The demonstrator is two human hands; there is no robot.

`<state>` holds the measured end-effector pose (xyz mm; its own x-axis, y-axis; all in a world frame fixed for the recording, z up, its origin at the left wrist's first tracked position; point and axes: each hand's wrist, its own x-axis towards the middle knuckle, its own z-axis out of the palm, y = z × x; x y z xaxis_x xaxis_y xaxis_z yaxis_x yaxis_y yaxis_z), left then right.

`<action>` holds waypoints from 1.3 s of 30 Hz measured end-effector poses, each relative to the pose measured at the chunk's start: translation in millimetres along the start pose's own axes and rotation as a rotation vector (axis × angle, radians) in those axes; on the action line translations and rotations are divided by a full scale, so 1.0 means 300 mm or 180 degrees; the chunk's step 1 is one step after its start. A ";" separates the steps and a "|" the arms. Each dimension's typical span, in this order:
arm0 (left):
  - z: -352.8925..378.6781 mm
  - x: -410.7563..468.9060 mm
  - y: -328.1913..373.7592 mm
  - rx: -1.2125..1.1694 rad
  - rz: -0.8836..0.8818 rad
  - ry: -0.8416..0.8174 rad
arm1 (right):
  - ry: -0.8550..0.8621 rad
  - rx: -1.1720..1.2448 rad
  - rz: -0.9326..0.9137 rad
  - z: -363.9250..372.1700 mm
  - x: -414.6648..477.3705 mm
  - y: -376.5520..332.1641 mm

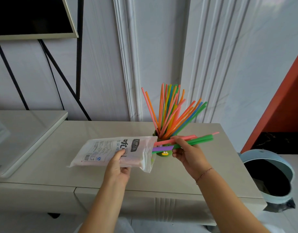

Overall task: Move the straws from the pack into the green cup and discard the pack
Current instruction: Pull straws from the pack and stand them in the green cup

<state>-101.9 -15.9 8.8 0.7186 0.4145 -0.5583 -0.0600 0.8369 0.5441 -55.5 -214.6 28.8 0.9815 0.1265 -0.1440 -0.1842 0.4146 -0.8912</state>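
My left hand [117, 167] grips a white plastic straw pack [111, 151], held nearly level above the cabinet with its open mouth facing right. My right hand [189, 153] is closed on a bunch of straws [198, 140], green, pink and purple, which stick halfway out of the pack's mouth. Right behind them stands the green cup [164, 153] with a small yellow figure on its front. The cup holds several upright coloured straws [171, 111] that fan out toward the wall. The held bunch hides most of the cup.
The cup stands on a beige cabinet top [178, 179] against a white panelled wall. A pale blue bin [271, 175] with a dark liner sits on the floor at the right. A raised white tray-like surface [24, 140] lies at the left, under a dark screen [30, 15].
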 end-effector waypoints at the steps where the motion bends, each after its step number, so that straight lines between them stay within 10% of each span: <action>1: -0.004 0.003 0.005 -0.0037 -0.0013 0.0037 | 0.0088 -0.0023 -0.0062 -0.008 0.002 -0.008; 23: -0.022 0.022 0.052 -0.0135 0.0013 0.0390 | 0.1341 -0.0856 -0.1041 -0.126 0.061 -0.203; 39: -0.027 0.019 0.041 -0.0103 0.0060 0.0338 | 0.0814 -0.2490 -0.0600 0.024 0.155 -0.092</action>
<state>-104.1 -0.5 7.3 0.6398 0.4644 -0.6124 -0.0965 0.8390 0.5354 -5.3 -213.6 49.9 0.9912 -0.1293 0.0280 -0.0188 -0.3472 -0.9376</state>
